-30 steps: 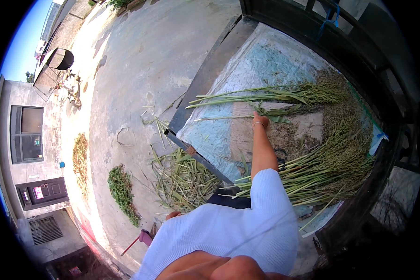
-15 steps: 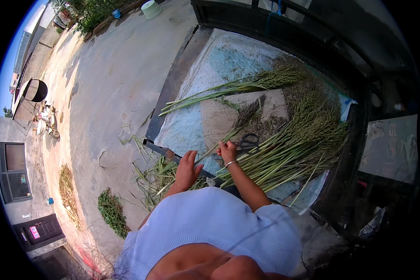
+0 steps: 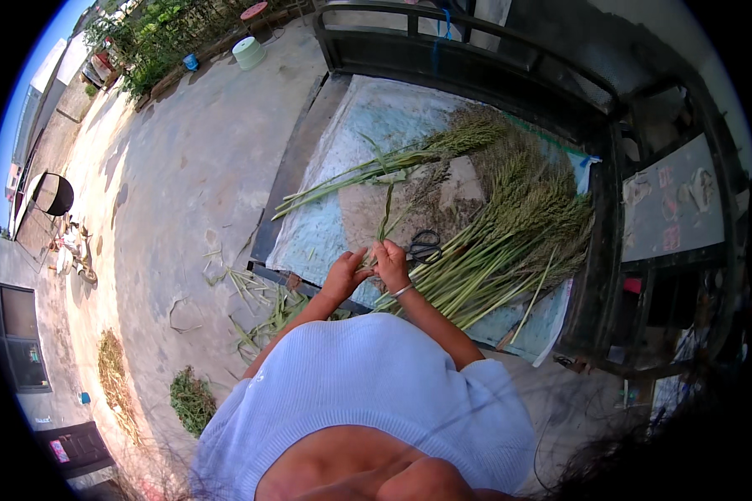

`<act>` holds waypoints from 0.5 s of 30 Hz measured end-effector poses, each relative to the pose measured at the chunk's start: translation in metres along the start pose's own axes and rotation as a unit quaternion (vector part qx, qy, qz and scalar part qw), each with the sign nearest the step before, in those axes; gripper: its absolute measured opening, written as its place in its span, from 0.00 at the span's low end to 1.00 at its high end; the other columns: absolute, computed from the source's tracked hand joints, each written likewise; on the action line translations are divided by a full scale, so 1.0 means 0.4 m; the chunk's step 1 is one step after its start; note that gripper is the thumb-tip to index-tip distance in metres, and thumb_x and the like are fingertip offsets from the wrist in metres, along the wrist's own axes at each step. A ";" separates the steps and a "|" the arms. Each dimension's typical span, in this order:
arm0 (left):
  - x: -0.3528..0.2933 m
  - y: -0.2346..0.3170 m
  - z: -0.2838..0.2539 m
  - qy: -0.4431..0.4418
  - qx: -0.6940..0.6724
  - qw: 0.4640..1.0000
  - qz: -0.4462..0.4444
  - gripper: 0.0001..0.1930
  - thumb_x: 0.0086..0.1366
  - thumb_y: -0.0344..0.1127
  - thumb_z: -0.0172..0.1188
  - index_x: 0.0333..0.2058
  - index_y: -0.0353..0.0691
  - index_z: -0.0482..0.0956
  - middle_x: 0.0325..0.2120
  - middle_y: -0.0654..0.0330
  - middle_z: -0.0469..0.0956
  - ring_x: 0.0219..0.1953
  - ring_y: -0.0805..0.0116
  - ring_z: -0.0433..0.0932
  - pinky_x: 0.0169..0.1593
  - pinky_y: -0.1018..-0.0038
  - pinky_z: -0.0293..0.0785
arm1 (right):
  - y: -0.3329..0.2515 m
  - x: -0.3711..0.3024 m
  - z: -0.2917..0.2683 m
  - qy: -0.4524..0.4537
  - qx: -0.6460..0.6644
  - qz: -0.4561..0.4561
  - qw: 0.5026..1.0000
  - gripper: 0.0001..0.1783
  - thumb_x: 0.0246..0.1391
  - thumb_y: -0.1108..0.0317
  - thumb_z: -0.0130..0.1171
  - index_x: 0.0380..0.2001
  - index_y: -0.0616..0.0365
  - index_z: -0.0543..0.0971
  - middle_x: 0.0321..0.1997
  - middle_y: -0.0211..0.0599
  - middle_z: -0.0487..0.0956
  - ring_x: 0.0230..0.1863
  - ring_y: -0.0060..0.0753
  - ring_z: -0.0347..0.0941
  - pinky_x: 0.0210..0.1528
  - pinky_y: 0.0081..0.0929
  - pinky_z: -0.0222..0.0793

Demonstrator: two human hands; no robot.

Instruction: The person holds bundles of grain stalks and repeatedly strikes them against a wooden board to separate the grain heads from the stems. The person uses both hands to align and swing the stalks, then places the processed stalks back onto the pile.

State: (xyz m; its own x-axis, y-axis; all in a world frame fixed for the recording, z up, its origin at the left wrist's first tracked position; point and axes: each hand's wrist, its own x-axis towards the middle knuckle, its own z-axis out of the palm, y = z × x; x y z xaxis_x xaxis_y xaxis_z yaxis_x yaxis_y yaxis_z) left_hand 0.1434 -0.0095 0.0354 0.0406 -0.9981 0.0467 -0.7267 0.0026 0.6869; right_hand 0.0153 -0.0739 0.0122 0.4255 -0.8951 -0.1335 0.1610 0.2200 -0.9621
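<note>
Close together over the near edge of a cart bed, my left hand (image 3: 344,274) and my right hand (image 3: 390,264) are both closed on one grain stalk (image 3: 397,224). Its seed head (image 3: 427,189) points away from me, and a green leaf (image 3: 384,209) stands up from my right hand. Black-handled scissors (image 3: 424,245) lie just right of that hand. A large bundle of green grain stalks (image 3: 476,275) spreads to the right, heads outward. A smaller bundle of stalks (image 3: 351,177) lies farther off. Under the held stalk is a flat brown board (image 3: 359,213) littered with seeds.
A pale blue sheet (image 3: 330,242) lines the cart bed, with dark metal rails (image 3: 468,63) behind and at right. Stripped leaves (image 3: 267,313) litter the ground at the near left. A green plant heap (image 3: 194,401) lies beyond them. A pale green tub (image 3: 249,53) stands far off.
My left hand has moved in beside my right and its fingers have closed on the stalk. A green leaf now stands up by my right hand. The whole view has shifted slightly.
</note>
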 end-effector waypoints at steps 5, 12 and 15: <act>-0.009 0.030 -0.004 0.054 -0.099 0.994 0.008 0.14 0.55 0.34 0.57 0.40 0.37 0.74 0.17 0.52 0.73 0.21 0.57 0.73 0.26 0.68 0.68 | -0.141 -0.025 -0.007 -0.141 0.079 -0.016 0.987 0.08 0.54 0.67 0.50 0.30 0.62 0.70 0.23 0.28 0.73 0.20 0.15 0.67 0.21 0.14 0.64; -0.006 0.062 -0.038 -0.013 -0.196 0.979 -0.052 0.12 0.62 0.35 0.50 0.29 0.31 0.75 0.11 0.62 0.72 0.15 0.78 0.68 0.21 0.78 0.65 | -0.075 -0.026 -0.087 0.064 0.152 0.070 0.984 0.09 0.56 0.62 0.48 0.30 0.57 0.69 0.28 0.31 0.74 0.24 0.18 0.71 0.21 0.13 0.66; -0.012 0.074 -0.028 -0.003 -0.209 0.974 -0.084 0.13 0.63 0.36 0.48 0.27 0.32 0.74 0.12 0.62 0.72 0.15 0.77 0.69 0.20 0.79 0.65 | -0.083 0.002 -0.069 0.055 0.211 0.054 0.974 0.13 0.58 0.58 0.45 0.27 0.56 0.68 0.25 0.30 0.73 0.22 0.19 0.71 0.20 0.14 0.67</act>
State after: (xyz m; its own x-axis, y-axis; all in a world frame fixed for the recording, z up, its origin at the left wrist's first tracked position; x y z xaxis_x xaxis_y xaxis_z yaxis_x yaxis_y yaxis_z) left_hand 0.1294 -0.0040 0.0636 0.1297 -0.9869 -0.0962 -0.3676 -0.1380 0.9197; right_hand -0.0142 -0.0927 0.0375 0.3657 -0.8888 -0.2762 0.4823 0.4348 -0.7605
